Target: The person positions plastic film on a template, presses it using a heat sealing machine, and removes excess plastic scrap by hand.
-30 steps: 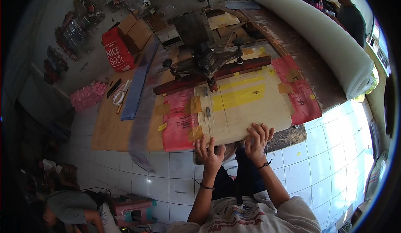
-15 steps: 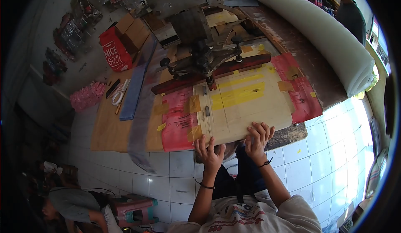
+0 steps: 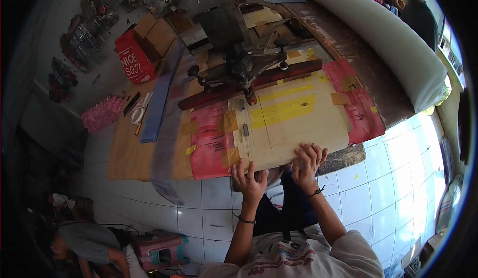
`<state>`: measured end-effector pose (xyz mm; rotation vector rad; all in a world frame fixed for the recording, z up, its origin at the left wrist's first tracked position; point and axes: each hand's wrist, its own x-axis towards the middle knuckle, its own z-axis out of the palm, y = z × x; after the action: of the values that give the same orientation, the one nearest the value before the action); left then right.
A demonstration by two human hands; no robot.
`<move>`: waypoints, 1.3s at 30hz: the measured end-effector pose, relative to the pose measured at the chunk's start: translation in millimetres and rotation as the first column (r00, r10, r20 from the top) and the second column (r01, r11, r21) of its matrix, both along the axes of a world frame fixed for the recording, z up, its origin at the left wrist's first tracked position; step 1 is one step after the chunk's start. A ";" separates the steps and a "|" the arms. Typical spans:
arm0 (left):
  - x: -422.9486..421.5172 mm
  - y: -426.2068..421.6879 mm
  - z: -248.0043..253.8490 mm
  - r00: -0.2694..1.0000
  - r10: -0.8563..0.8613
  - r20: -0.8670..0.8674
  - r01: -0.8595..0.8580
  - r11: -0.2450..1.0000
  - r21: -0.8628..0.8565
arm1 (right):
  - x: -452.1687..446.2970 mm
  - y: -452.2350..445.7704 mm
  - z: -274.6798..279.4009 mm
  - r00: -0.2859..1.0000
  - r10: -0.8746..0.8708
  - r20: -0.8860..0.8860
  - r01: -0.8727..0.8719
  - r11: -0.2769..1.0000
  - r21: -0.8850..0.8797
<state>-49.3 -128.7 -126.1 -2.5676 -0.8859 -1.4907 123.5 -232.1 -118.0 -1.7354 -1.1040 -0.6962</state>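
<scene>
My left hand rests its spread fingertips on the front edge of a cream sheet marked with yellow tape strips. Farther right along that edge, my right hand also lies with fingers apart on the sheet, holding nothing. Red plastic film sticks out on the left of the sheet, and another red film on the right, both fixed with tape. Above the sheet's far part hangs a machine's long red-brown bar, carried by a dark metal bracket.
A foam roll lies along the right side. On the brown board at left are a blue strip, a tape roll and a red bag. One person is low at left; another stands far right.
The view has shifted very slightly. Both hands keep their places on the sheet's front edge, and the bar stays where it was.
</scene>
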 end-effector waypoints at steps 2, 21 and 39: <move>0.4 -0.1 -0.2 1.000 -0.003 0.001 0.003 1.000 0.008 | 0.5 1.3 -1.0 1.000 -0.001 0.001 0.001 1.000 0.010; -1.8 3.0 -3.8 1.000 -0.015 -0.022 0.016 1.000 0.024 | 1.2 3.2 -3.4 1.000 -0.007 0.017 0.006 1.000 0.026; -1.6 3.1 -3.7 0.999 -0.050 0.001 0.050 0.998 0.025 | 4.6 1.9 -7.9 0.999 -0.009 0.049 0.008 1.000 0.024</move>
<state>-50.9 -125.6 -129.9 -2.5898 -0.8043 -1.5064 128.1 -230.2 -125.9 -1.7114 -1.1178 -0.7574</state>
